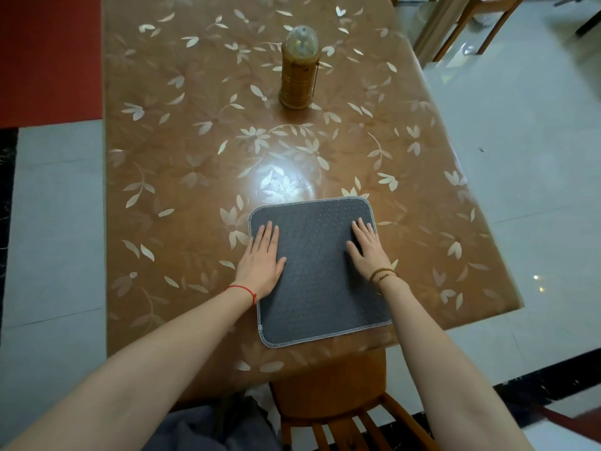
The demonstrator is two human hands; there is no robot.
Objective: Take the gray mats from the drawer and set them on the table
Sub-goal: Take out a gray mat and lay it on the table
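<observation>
A gray mat [317, 275] with pale stitched edging lies flat on the brown floral table [195, 164], near its front edge. My left hand [261, 258] rests palm down on the mat's left edge, fingers spread and holding nothing. Over on the mat's right side my right hand [367, 247] lies flat the same way. No drawer shows in this view.
A golden lantern [297, 68] with a clear dome stands upright toward the far middle of the table. A wooden chair [331, 398] is tucked under the front edge. More chair legs [468, 24] stand at the far right on the tiled floor.
</observation>
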